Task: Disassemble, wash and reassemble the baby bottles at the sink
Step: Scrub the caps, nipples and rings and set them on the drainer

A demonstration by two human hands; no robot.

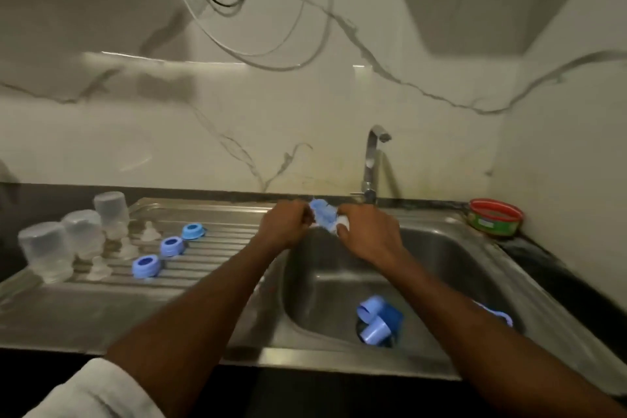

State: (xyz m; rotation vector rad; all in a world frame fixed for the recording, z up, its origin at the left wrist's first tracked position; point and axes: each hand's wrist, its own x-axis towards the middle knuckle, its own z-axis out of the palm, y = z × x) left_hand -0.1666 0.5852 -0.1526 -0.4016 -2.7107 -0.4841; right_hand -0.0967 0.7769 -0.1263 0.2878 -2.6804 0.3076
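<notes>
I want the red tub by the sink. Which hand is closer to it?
The right hand. It is over the sink, with the red tub off to its right on the counter. The left hand is farther away, on the other side of the blue piece both hands hold.

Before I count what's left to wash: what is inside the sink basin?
In the sink basin, pale blue caps lie over the drain with a darker blue piece. Another pale blue part shows beside the right forearm, which covers most of it.
</notes>
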